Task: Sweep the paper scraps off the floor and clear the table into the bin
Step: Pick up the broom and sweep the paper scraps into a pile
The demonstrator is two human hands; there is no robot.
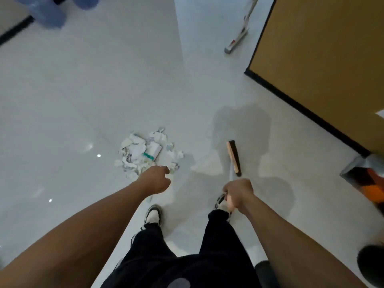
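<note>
A pile of torn white paper scraps (pixel 145 152), with a small white-and-green carton among them, lies on the pale glossy floor just ahead of my feet. My left hand (pixel 156 180) hangs over the pile's near edge, fingers curled shut with nothing visible in them. To the right of the pile is a broom, which my right hand (pixel 239 194) grips by its thin handle. Its wooden brush head (pixel 233 157) rests on the floor, a short gap from the scraps. No table is in view.
A tan panel with a black base (pixel 322 59) fills the right side. At its foot stands a grey metal container (pixel 361 173) with something orange inside. A long-handled floor tool (pixel 239 36) lies farther ahead, blue water jugs (pixel 49 15) at far left.
</note>
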